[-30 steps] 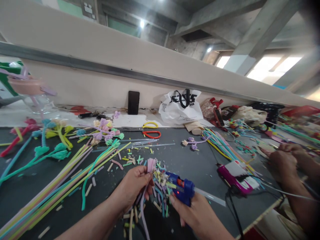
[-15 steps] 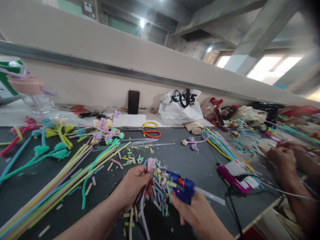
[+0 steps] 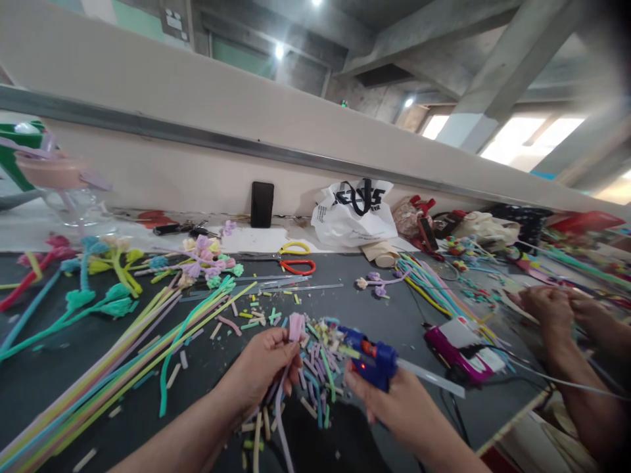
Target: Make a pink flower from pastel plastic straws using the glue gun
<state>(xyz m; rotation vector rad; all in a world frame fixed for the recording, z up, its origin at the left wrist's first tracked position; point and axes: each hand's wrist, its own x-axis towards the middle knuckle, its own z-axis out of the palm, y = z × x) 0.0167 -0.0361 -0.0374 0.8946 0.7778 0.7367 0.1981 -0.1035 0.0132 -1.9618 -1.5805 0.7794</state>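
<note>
At lower centre, the left hand point(image 3: 266, 362) pinches a pink flower piece point(image 3: 296, 326), seemingly unfinished; the right hand point(image 3: 392, 402) grips a blue glue gun point(image 3: 378, 369) nearby. Complete-looking multicoloured flowers point(image 3: 202, 268) lie at middle left.

Read from the middle of the view, a black smartphone point(image 3: 262, 205) stands at 10 o'clock, leaning on a pale partition point(image 3: 197, 98). A key bunch point(image 3: 201, 230) lies at 9 o'clock; beyond it, between 9 and 10, is a clear tumbler point(image 3: 52, 171) with a pink lid. At 2 o'clock slumps a white shopping bag point(image 3: 345, 226) with black lettering and handles, beside a pink patterned pouch point(image 3: 405, 220) at 3. Farther out at 2 rises a concrete pillar point(image 3: 497, 85); a ceiling lamp point(image 3: 279, 51) glows between 11 and 12.
</note>
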